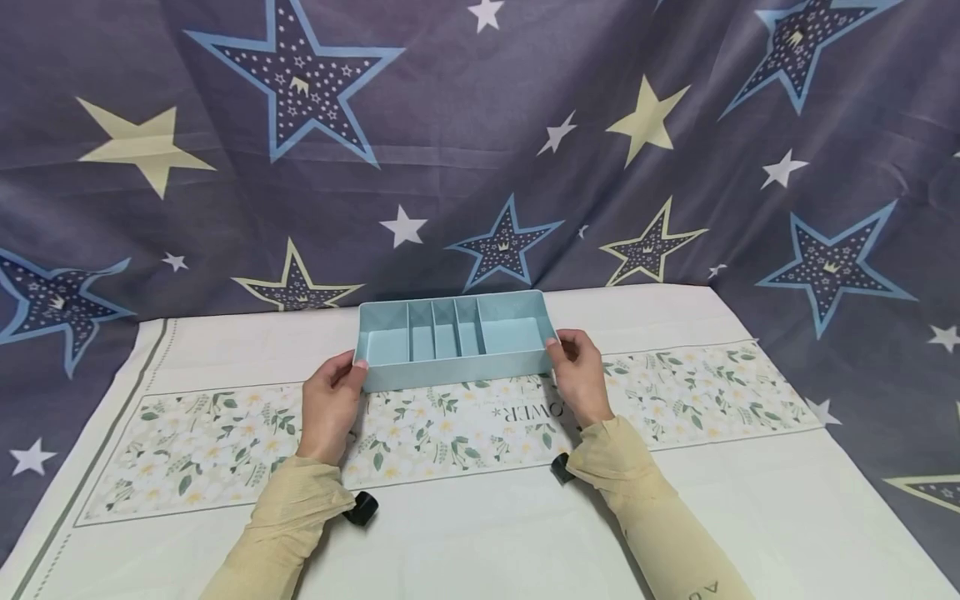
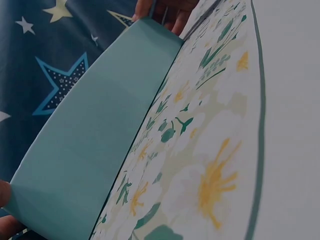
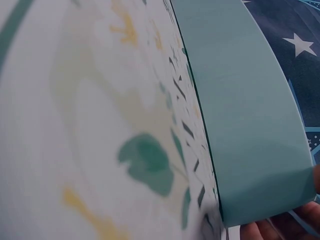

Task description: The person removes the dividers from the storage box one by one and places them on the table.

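Note:
A light blue divided storage box point(image 1: 457, 369) sits on the table with nothing in its several compartments. My left hand point(image 1: 330, 410) grips its near left corner, thumb over the rim and fingers at the outer side. At the near right corner my right hand point(image 1: 581, 379) holds it the same way. The box's long front wall point(image 2: 100, 120) fills much of the left wrist view, with the right hand point(image 2: 170, 12) at its far end. In the right wrist view the fingers point(image 3: 272, 230) touch the end of the box point(image 3: 250, 115), partly cut off by the frame edge.
A white tablecloth point(image 1: 465, 542) with a floral printed band point(image 1: 217, 442) covers the table. Behind it hangs a dark curtain point(image 1: 465, 100) patterned with stars, close to the box's far side. Black objects point(image 1: 362, 508) show at both sleeve cuffs.

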`<state>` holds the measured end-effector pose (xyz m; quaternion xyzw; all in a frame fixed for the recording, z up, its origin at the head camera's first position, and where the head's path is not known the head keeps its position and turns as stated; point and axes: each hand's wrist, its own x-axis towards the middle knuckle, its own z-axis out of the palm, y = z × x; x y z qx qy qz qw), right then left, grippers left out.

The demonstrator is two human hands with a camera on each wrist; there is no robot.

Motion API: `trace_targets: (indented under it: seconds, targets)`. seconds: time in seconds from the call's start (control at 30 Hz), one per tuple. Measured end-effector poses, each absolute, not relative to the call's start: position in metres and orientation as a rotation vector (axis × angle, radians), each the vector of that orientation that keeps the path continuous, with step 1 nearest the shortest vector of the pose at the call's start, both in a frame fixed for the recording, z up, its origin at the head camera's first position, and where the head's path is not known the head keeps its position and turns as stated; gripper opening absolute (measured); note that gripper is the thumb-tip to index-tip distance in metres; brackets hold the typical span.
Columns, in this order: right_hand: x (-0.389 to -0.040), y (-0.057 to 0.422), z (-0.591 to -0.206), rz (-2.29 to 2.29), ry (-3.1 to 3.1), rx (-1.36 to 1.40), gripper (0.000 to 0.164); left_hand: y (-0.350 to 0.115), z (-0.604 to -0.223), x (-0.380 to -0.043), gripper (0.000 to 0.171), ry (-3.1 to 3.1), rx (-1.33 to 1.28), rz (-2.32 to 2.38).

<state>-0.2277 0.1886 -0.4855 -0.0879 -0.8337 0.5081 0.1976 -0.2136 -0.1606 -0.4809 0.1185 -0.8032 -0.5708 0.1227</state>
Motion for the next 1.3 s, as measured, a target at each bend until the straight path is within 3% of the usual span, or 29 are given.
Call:
trace_targets:
  seconds: [0.4,0.6,0.67,0.93,1.3]
  targets:
    - [-0.229,0.188,-0.484,1.404,-2.328,-0.229,0.033,-0.165,-0.482,-0.219,0.049,-2.432,0.387,-1.611]
    - [-0.23,0.189,-0.485,1.379,-2.36,-0.243,0.037,-0.173,-0.478,-0.226,0.049,-2.456,0.273,-1.541]
    - [-0.23,0.189,-0.485,1.377,-2.363,-0.241,0.039,-0.173,-0.471,-0.227,0.049,-2.468,0.193,-1.502]
    - [-0.228,0.189,-0.484,1.369,-2.376,-0.251,0.042,-0.141,-0.381,-0.195,0.029,-2.577,-0.056,-1.183]
    - [-0.227,0.19,-0.484,1.354,-2.367,-0.213,0.045,-0.123,-0.357,-0.21,0.02,-2.715,-0.302,-0.637]
